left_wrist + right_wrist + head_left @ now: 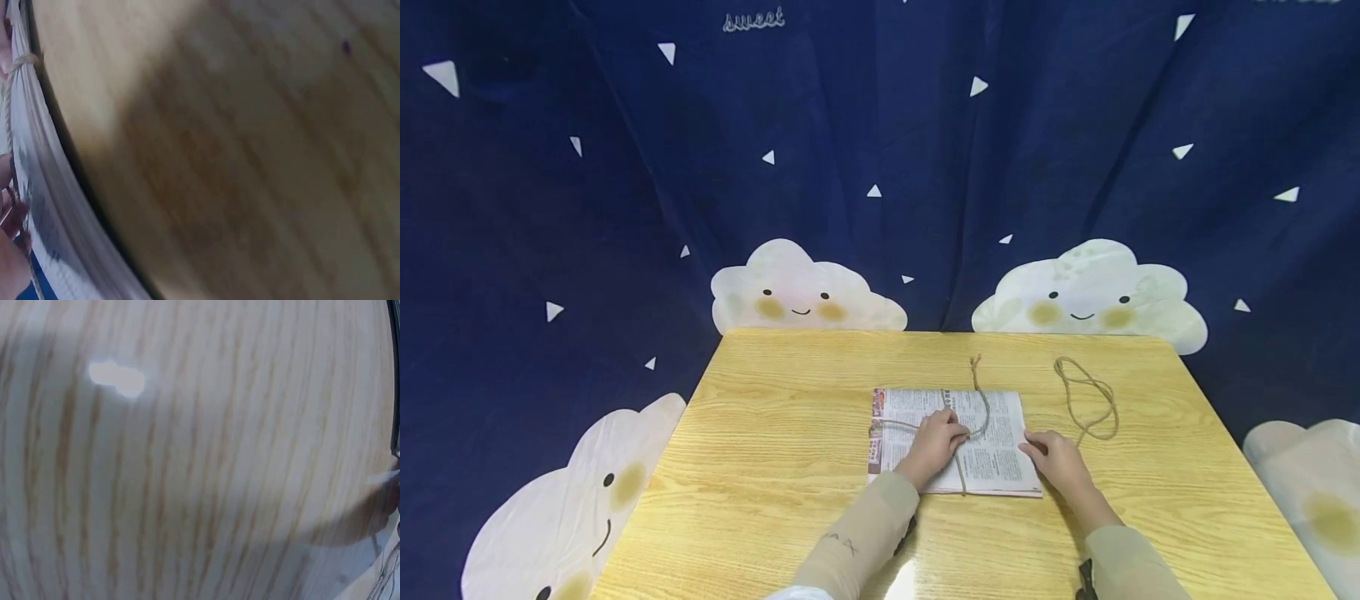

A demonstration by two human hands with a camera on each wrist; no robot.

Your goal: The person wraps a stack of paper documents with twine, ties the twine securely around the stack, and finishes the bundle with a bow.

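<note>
Navy curtain (880,125) printed with white clouds (808,279) and triangles (874,192) fills the back. Wood-grain counter (752,433) in front. Newspaper stack (1000,467) lies flat on it, twine (987,410) crossing the top both ways. Left hand (934,442) is on top of the stack, fingers pinching the twine around the crossing. Right hand (1060,458) is at the stack's right edge, fingers bent; can't tell if they grip paper, twine or just touch. Loose loop (1116,412) of twine sits on the counter beyond the right hand; free end (975,364) reaches past the stack's far edge.
</note>
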